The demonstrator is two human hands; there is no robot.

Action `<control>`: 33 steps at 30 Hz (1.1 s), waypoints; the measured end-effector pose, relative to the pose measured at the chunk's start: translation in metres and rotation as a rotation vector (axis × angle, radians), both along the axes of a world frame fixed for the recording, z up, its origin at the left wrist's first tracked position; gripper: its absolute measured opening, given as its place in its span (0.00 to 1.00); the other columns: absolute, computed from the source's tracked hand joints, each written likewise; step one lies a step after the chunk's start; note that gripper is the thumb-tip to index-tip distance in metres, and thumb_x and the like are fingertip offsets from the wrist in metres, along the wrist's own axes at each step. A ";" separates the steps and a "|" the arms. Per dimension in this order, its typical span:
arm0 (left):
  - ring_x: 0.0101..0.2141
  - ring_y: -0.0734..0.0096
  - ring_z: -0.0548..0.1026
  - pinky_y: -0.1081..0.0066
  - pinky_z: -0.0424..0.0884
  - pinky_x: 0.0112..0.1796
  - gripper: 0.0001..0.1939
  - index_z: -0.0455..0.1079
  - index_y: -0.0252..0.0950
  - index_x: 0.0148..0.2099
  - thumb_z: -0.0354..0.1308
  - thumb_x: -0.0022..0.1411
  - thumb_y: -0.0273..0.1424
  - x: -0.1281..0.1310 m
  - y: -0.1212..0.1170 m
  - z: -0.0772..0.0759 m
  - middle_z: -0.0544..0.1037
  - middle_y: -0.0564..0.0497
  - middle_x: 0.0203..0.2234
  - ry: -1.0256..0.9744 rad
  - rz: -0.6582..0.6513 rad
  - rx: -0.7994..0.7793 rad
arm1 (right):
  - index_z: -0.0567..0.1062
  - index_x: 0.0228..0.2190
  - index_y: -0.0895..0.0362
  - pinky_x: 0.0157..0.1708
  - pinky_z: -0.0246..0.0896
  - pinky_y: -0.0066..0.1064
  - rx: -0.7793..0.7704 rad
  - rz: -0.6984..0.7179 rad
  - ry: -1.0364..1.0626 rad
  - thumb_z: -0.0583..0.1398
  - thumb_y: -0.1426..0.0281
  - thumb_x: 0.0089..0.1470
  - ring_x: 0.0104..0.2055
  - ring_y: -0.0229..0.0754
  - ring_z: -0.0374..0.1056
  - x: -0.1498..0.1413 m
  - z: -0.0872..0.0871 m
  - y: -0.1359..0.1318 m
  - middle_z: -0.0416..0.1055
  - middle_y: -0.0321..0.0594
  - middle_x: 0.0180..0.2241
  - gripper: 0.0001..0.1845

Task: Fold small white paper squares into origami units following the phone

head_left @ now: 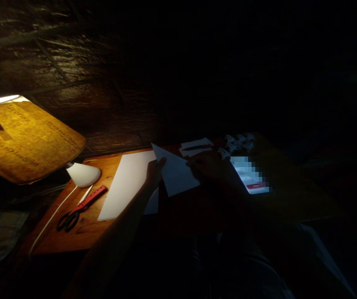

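Observation:
A folded sheet of white paper, roughly triangular, is held up above the table between both hands. My left hand grips its left side, with the thumb lying over the front. On the right edge, my right hand pinches the paper; it is dark there and most of its fingers are hard to make out. Beneath my left forearm lies a large stack of white paper, partly covered by the arm.
The wooden table carries a lamp with a yellow shade, scissors with a red cover, paper pieces, several folded paper shapes and a lit phone. A brick-like wall stands behind. A white cord crosses the left edge.

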State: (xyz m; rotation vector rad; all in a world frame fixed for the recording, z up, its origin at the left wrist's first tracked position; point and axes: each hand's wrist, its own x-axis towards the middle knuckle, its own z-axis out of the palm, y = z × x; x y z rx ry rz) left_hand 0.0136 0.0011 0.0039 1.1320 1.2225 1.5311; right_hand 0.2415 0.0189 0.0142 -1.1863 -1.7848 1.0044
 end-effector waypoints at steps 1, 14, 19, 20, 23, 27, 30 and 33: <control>0.20 0.74 0.69 0.74 0.62 0.22 0.27 0.72 0.31 0.24 0.72 0.44 0.52 -0.001 0.001 -0.001 0.72 0.52 0.18 -0.001 0.002 0.001 | 0.79 0.22 0.57 0.27 0.61 0.28 -0.001 -0.005 0.004 0.65 0.58 0.54 0.27 0.40 0.70 0.000 -0.001 0.001 0.76 0.40 0.23 0.17; 0.20 0.74 0.69 0.74 0.62 0.22 0.26 0.72 0.31 0.24 0.71 0.46 0.51 -0.002 0.003 -0.004 0.73 0.52 0.18 0.023 0.048 0.010 | 0.82 0.26 0.57 0.27 0.63 0.28 -0.044 -0.058 0.051 0.64 0.64 0.53 0.29 0.42 0.73 0.000 0.001 0.000 0.80 0.41 0.27 0.10; 0.19 0.75 0.69 0.75 0.62 0.21 0.26 0.71 0.31 0.24 0.71 0.46 0.51 -0.002 0.003 -0.004 0.72 0.53 0.17 0.023 0.045 0.007 | 0.83 0.28 0.57 0.33 0.67 0.30 -0.010 -0.095 0.066 0.65 0.65 0.51 0.35 0.44 0.75 -0.001 -0.002 0.002 0.81 0.42 0.32 0.09; 0.20 0.75 0.69 0.74 0.63 0.22 0.26 0.72 0.31 0.24 0.71 0.45 0.51 -0.002 0.004 -0.005 0.72 0.53 0.17 0.006 0.046 0.007 | 0.83 0.28 0.57 0.33 0.67 0.30 0.001 -0.100 0.055 0.65 0.64 0.51 0.36 0.45 0.75 -0.001 -0.002 0.002 0.81 0.43 0.32 0.09; 0.20 0.74 0.70 0.74 0.65 0.22 0.26 0.72 0.31 0.25 0.71 0.45 0.51 -0.003 0.004 -0.004 0.73 0.52 0.18 -0.033 0.060 0.007 | 0.82 0.25 0.56 0.33 0.67 0.32 0.021 -0.101 0.045 0.63 0.63 0.53 0.36 0.47 0.75 0.001 -0.002 0.003 0.81 0.43 0.30 0.12; 0.18 0.75 0.68 0.75 0.62 0.20 0.25 0.70 0.32 0.23 0.71 0.47 0.49 -0.004 0.003 0.000 0.71 0.53 0.17 -0.018 0.077 0.014 | 0.81 0.24 0.56 0.33 0.67 0.32 0.022 -0.104 0.060 0.62 0.63 0.55 0.35 0.47 0.75 0.002 -0.002 0.003 0.80 0.43 0.29 0.13; 0.19 0.74 0.69 0.74 0.62 0.21 0.24 0.71 0.32 0.24 0.71 0.47 0.49 -0.004 0.004 -0.001 0.72 0.52 0.17 -0.030 0.082 0.024 | 0.80 0.23 0.56 0.31 0.65 0.32 0.010 -0.135 0.049 0.63 0.62 0.54 0.33 0.46 0.74 0.002 -0.001 0.003 0.79 0.43 0.27 0.13; 0.20 0.72 0.70 0.74 0.62 0.21 0.24 0.72 0.32 0.26 0.70 0.48 0.49 -0.006 0.007 -0.006 0.72 0.52 0.18 -0.047 0.084 0.031 | 0.77 0.20 0.56 0.30 0.64 0.31 0.002 -0.180 0.058 0.64 0.58 0.52 0.32 0.46 0.73 0.001 -0.002 0.003 0.76 0.41 0.23 0.17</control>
